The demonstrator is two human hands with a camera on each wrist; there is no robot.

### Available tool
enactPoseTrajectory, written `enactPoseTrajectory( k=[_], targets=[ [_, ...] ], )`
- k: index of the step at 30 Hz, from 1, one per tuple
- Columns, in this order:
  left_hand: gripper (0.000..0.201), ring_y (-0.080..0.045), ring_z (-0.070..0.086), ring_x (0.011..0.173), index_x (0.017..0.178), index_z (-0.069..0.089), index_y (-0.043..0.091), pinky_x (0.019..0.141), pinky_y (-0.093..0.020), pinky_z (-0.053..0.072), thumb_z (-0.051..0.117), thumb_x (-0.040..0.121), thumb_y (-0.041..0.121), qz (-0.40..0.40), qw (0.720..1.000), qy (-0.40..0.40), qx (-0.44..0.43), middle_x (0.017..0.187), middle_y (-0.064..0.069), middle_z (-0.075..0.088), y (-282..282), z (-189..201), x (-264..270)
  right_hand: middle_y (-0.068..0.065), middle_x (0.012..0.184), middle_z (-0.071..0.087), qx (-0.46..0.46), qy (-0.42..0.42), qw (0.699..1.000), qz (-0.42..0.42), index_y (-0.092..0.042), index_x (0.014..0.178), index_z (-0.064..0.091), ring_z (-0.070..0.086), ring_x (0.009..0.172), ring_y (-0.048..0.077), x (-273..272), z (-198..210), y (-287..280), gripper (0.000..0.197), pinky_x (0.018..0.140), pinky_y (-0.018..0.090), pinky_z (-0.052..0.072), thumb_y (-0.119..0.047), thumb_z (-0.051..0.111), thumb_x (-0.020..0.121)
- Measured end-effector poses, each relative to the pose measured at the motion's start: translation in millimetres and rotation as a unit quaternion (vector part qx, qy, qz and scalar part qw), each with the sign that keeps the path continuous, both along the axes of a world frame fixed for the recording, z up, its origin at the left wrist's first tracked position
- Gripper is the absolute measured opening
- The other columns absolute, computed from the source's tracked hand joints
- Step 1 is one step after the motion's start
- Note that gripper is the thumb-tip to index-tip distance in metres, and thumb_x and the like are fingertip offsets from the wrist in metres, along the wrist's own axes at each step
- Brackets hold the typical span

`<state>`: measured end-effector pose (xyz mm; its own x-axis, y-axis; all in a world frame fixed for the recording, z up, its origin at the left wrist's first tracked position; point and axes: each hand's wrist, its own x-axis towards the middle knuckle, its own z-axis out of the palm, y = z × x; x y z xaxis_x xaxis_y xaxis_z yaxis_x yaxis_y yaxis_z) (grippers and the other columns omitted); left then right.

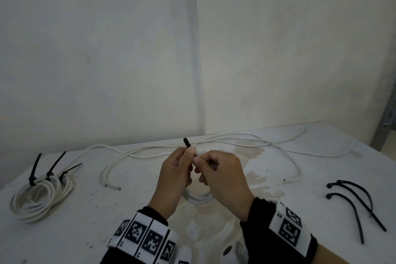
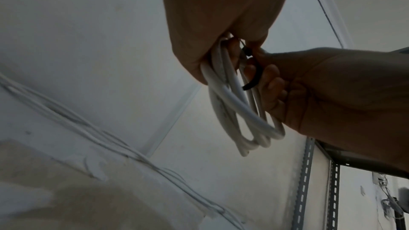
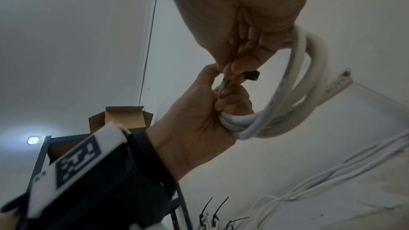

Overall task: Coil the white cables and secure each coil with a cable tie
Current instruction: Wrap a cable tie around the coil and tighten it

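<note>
My left hand (image 1: pixel 179 169) curls round a small coil of white cable (image 1: pixel 199 199), raised above the table and hanging below both hands. My left thumb presses a black cable tie (image 1: pixel 187 143) whose end sticks up past it. My right hand (image 1: pixel 214 169) pinches the same tie from the right. In the left wrist view the coil (image 2: pixel 232 104) dangles from my left hand (image 2: pixel 221 24), and the tie's tail (image 2: pixel 253 80) runs through the fingers of my right hand (image 2: pixel 321 93). In the right wrist view the tie's head (image 3: pixel 318 76) shows beside the coil (image 3: pixel 309 76).
Finished coils (image 1: pixel 40 195) bound with three black ties lie at the table's left. Loose white cables (image 1: pixel 225 141) stretch along the back edge by the wall. Spare black ties (image 1: pixel 355 203) lie at the right. A metal rack (image 2: pixel 303 181) stands beyond the table.
</note>
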<state>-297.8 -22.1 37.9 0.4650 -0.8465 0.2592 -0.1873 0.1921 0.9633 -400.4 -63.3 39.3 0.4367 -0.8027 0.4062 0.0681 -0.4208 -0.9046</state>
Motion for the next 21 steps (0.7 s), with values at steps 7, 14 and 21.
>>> enactPoseTrajectory(
  k=[7,14,21],
  targets=[
    [0.024,-0.005,0.028,0.040,0.087,0.070,0.008,0.041,-0.017,0.027,0.053,0.090,0.025,0.020,0.999,0.030,-0.016,0.044,0.011,0.033,1.8,7.6,10.2,-0.019,0.055,0.062,-0.065,-0.015,0.998,-0.022,-0.029,0.071,0.067,0.058,0.045,0.007,-15.3,7.3,2.3,0.021,0.048,0.017,0.047,-0.010,0.069,0.080],
    [0.021,-0.004,0.028,0.036,0.083,0.070,0.012,0.039,-0.016,0.028,0.059,0.081,0.029,-0.047,0.999,-0.016,0.007,0.039,0.010,0.039,7.1,6.2,0.6,-0.009,0.083,0.063,-0.033,0.066,0.996,0.043,-0.029,0.081,0.066,0.049,0.065,-0.003,-25.3,22.2,-27.6,0.009,0.064,0.009,0.039,-0.027,0.060,0.087],
    [0.021,-0.008,0.025,0.039,0.076,0.069,0.015,0.040,-0.020,0.025,0.060,0.080,0.034,-0.065,0.997,-0.012,0.036,0.047,0.005,0.035,6.6,5.4,-6.2,0.005,0.073,0.062,-0.055,0.106,0.990,0.076,-0.008,0.072,0.063,0.053,0.069,0.014,-24.2,24.3,-31.8,0.026,0.067,0.026,0.043,-0.017,0.052,0.093]
  ],
)
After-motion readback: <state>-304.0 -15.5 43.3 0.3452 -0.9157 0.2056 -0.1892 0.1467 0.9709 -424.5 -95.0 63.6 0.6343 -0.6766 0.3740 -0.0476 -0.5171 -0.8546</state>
